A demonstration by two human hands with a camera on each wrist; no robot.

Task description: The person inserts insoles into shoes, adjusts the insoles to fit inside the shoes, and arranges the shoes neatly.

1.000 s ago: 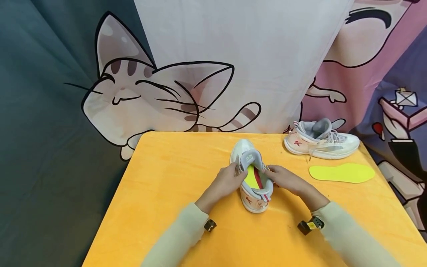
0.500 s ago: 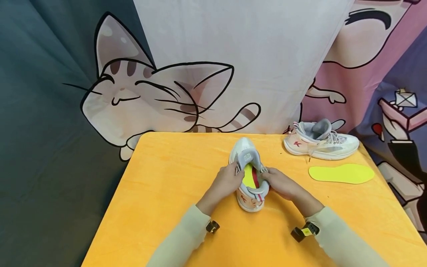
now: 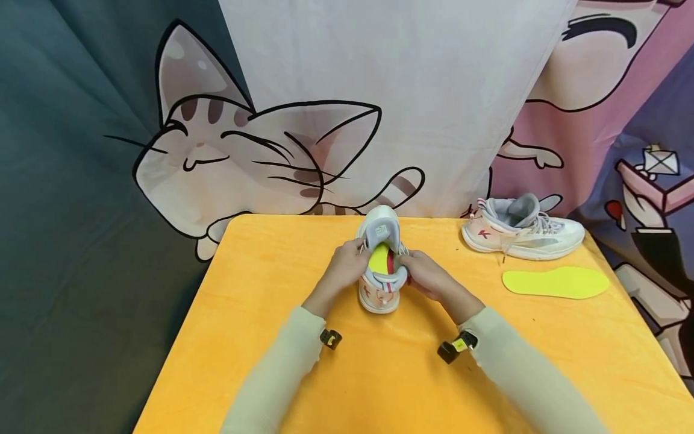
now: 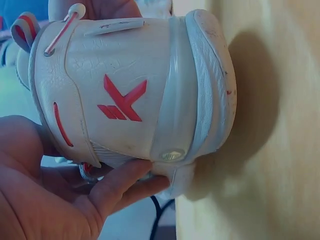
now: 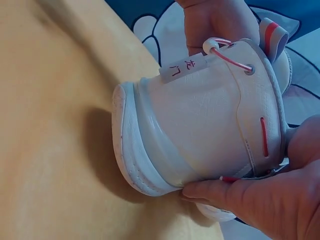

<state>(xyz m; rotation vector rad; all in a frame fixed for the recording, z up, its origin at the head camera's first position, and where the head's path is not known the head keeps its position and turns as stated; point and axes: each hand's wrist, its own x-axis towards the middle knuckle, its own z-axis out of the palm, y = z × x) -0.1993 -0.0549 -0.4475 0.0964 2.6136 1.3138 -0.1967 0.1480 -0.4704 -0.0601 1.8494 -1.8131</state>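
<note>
A white sneaker (image 3: 379, 299) points away from me, its heel toward me. My left hand (image 3: 347, 264) grips the left side of its collar, thumb over the edge. On the other side of the opening, my right hand (image 3: 428, 276) holds it the same way. A yellow-green insole (image 3: 378, 260) lies inside, beside a red strip. In the left wrist view the heel (image 4: 125, 100) bears a red logo, with the left fingers (image 4: 132, 175) along the side. A small tag (image 5: 182, 68) shows on the heel in the right wrist view. The heel appears raised above the table.
Toward the back right of the yellow table (image 3: 271, 289) stands a second white sneaker (image 3: 542, 241), toe to the right. A loose yellow-green insole (image 3: 555, 282) lies flat in front of it. A cartoon-printed curtain (image 3: 434, 90) hangs behind the table's far edge.
Both hands have carried the sneaker left and away from me, and it now points more directly forward. The second sneaker and loose insole stay put.
</note>
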